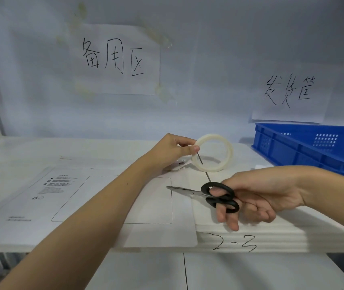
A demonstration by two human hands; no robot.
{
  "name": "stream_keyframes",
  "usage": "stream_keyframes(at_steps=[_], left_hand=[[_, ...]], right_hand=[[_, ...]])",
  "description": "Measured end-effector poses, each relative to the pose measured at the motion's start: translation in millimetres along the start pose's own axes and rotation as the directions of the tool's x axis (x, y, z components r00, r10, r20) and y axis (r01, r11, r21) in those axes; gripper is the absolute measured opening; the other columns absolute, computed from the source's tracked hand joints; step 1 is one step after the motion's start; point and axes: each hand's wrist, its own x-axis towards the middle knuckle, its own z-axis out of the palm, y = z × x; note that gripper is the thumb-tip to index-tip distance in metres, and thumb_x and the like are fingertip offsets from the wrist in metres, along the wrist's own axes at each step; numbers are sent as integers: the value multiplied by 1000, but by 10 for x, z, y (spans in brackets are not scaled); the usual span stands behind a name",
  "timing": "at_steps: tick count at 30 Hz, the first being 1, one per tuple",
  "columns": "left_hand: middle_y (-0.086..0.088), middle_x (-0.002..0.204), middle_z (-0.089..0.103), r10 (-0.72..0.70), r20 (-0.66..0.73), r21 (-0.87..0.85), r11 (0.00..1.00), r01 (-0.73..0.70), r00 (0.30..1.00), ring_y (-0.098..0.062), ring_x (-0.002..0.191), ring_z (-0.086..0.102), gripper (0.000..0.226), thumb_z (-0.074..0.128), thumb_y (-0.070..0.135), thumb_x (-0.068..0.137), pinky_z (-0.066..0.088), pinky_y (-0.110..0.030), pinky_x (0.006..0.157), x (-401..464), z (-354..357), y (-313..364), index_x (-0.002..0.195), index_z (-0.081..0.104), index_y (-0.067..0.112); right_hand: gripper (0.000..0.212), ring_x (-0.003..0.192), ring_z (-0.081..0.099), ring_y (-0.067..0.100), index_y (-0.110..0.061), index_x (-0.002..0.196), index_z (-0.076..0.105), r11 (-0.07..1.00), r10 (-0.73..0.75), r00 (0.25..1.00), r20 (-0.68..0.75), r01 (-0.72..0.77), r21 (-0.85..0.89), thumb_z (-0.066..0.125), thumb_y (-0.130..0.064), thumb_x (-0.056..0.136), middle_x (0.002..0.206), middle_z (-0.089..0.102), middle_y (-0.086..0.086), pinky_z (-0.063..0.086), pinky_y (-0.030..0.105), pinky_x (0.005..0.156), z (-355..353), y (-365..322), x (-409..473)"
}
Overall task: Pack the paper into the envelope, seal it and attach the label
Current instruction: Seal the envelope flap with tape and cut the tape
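A large white envelope (41, 204) with small printed text and an outlined rectangle lies flat on the table, partly under my left forearm. My left hand (173, 150) pinches the near rim of a white tape roll (213, 152), held upright just past the envelope's far right corner. My right hand (257, 197) grips black-handled scissors (208, 195), fingers through the loops, blades nearly closed and pointing left over the envelope's right edge. A stack of white sheets (271, 229) lies under my right hand. No label is in sight.
A blue plastic crate (305, 145) stands at the back right of the white table (20, 151). Two handwritten paper signs hang on the wall behind. "2-3" is written on the table's front edge. A white frame stands at far left.
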Motion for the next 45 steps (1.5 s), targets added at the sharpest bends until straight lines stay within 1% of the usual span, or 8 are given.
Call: stream_keyframes(at_steps=[6, 14, 20, 25, 30, 37, 40, 45], left_hand=[[6, 92, 72, 3, 4, 1, 1000, -3, 1000, 8, 68, 55, 12, 70, 22, 90, 41, -9, 70, -1, -4, 1, 93, 79, 16], [9, 85, 68, 25, -9, 46, 999, -25, 1000, 9, 60, 52, 11, 68, 22, 91, 36, 0, 59, -17, -2, 23, 91, 78, 18], [7, 91, 70, 14, -14, 51, 999, -13, 1000, 8, 63, 53, 10, 69, 24, 91, 38, -1, 62, -17, -3, 35, 89, 79, 22], [5, 90, 69, 18, -3, 38, 999, -18, 1000, 6, 61, 51, 11, 68, 22, 91, 38, -2, 62, -38, -3, 51, 91, 79, 17], [4, 92, 70, 3, 4, 40, 999, -4, 1000, -1, 67, 51, 14, 69, 25, 91, 40, -8, 66, -54, -6, 63, 94, 79, 15], [8, 92, 72, 1, 1, 53, 999, -1, 1000, 6, 67, 53, 12, 68, 24, 91, 39, -8, 68, -62, 2, 85, 88, 79, 19], [11, 86, 70, 6, 8, 43, 999, -6, 1000, 4, 69, 53, 12, 69, 24, 91, 39, -9, 69, -70, -3, 84, 82, 78, 23], [-1, 87, 69, 19, 1, 45, 999, -19, 1000, 1, 60, 50, 11, 69, 25, 91, 37, -6, 62, -76, -1, 101, 85, 78, 24]], right_hand=[[39, 36, 48, 9, -15, 69, 51, 992, -34, 999, -2, 34, 123, 49, -49, 87, 83, 69, 13, 31, 15, 30, -65, 72, -36], [47, 31, 48, 8, -14, 61, 52, 964, -22, 1000, -7, 23, 266, 62, -58, 75, 95, 71, 23, 27, 13, 23, -75, 141, 3], [26, 33, 51, 8, -10, 71, 59, 972, -90, 988, 123, 61, 225, 66, -35, 75, 109, 69, 26, 31, 14, 26, -149, 162, -31], [18, 39, 57, 11, -2, 85, 66, 972, -124, 984, 131, 94, 217, 63, -20, 84, 99, 67, 21, 41, 16, 29, -138, 227, -97], [27, 37, 55, 13, -8, 79, 56, 955, -63, 998, -2, 61, 290, 70, -30, 74, 102, 70, 23, 36, 15, 25, -156, 260, -163], [46, 38, 61, 13, -12, 72, 52, 973, -38, 997, 68, 21, 229, 70, -54, 76, 116, 66, 31, 38, 15, 27, -193, 192, -106], [42, 36, 61, 15, -11, 71, 51, 961, -34, 997, 76, 11, 275, 61, -51, 76, 115, 65, 34, 37, 16, 25, -168, 138, -37], [37, 42, 65, 17, -7, 77, 56, 919, -105, 974, 202, 17, 395, 67, -41, 84, 122, 60, 35, 40, 18, 25, -217, 164, 56]])
